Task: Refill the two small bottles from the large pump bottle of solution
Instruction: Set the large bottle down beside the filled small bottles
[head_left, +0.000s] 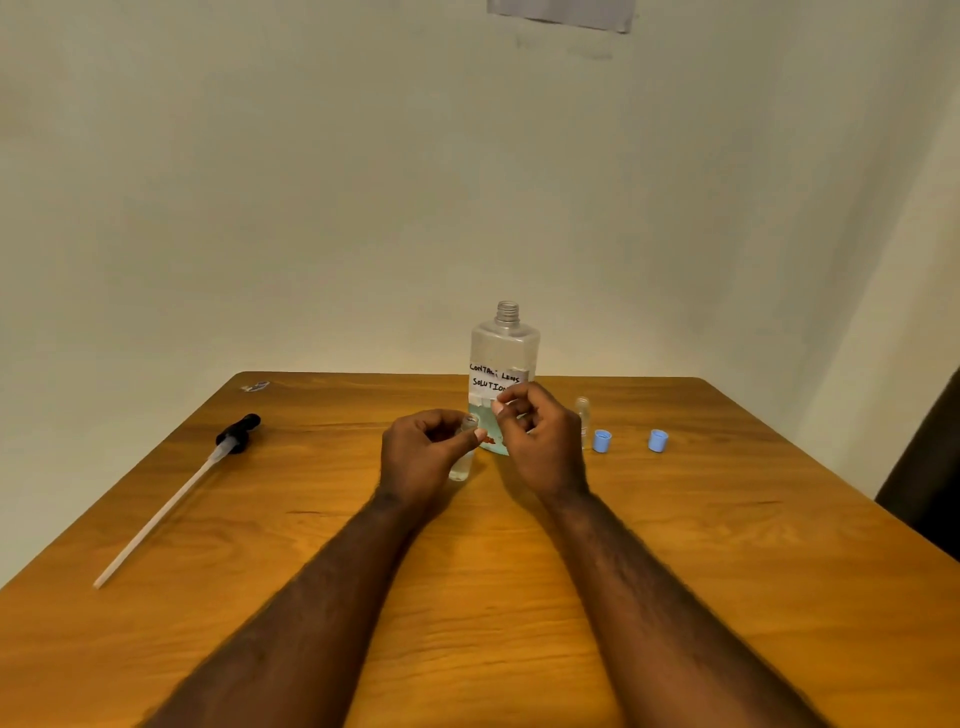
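Shows pump (236, 431) & blue caps (602, 440) off, small bottle (462, 465) gripped in left hand (415, 457) at ctr, right hand (540, 441) curled, grasp unclear; filling prob. yet to do.

Mid-table blocked: L hand (421, 457) gripping small bottle (462, 465) and R hand (540, 441) sit close tog., just near of big open bottle (504, 358); forearms run back to near edge. Left: pump w/ long dip tube (171, 499) lies diag.; open lane betw. it and left forearm. Right: 2nd small bottle (583, 415) upright, then 2 blue caps (602, 441) (657, 440), gaps betw. Near-right table (779, 597) open wood. Wall right behind far edge.
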